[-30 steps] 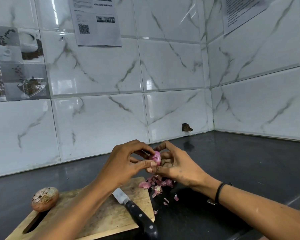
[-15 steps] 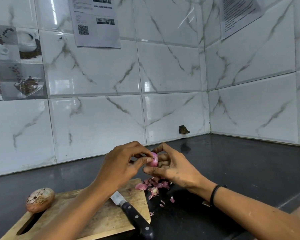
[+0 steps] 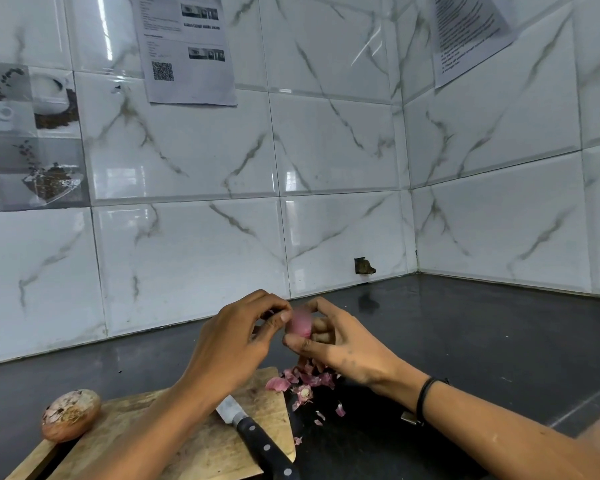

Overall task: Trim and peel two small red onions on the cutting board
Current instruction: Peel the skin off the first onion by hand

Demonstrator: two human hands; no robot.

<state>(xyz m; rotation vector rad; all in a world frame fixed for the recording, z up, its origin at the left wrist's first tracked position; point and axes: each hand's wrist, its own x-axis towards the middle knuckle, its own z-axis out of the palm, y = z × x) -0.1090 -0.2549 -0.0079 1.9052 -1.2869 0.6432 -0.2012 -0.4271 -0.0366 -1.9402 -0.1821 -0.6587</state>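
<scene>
Left hand (image 3: 232, 341) still pinches the pink onion (image 3: 300, 323), which the right hand (image 3: 347, 348) keeps gripping.

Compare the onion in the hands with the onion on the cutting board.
The held onion is pink and smooth; the board onion has dry brown skin. The held onion is pinched between the left hand and right hand; the board onion lies untouched on the cutting board. Both are small and rounded.

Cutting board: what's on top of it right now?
On the cutting board: a knife lying flat and an unpeeled onion at the left end. The left forearm crosses above it, hiding the strip beneath. Peel scraps lie mostly off its right edge.
</scene>
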